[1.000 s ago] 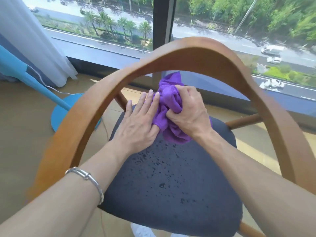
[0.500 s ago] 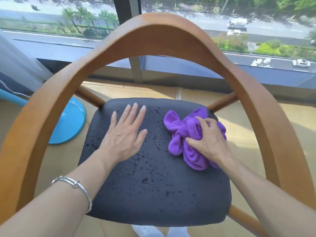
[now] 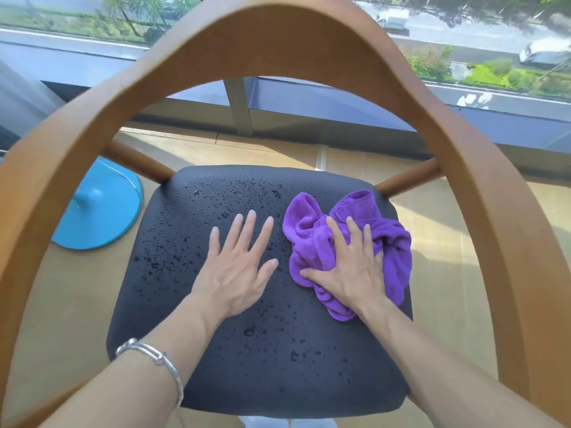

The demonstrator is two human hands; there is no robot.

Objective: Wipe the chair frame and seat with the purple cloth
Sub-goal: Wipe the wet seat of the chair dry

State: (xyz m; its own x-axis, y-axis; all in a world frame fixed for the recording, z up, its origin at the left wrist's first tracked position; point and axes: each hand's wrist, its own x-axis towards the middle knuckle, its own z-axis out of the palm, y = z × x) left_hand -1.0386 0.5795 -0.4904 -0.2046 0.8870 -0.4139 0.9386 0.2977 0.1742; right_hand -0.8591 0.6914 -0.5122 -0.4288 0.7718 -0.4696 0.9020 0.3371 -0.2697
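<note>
The left hand, silver bangle at its wrist, lies flat with fingers spread on the droplet-speckled dark grey padded seat. Just right, the right hand presses straight fingers onto the crumpled purple cloth at the seat's far right. Beyond, the curved brown wooden frame arches over.

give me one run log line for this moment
step: seat wipe | right hand: pressing purple cloth on seat, right side | left hand: flat on bare seat | droplets: across seat
</note>
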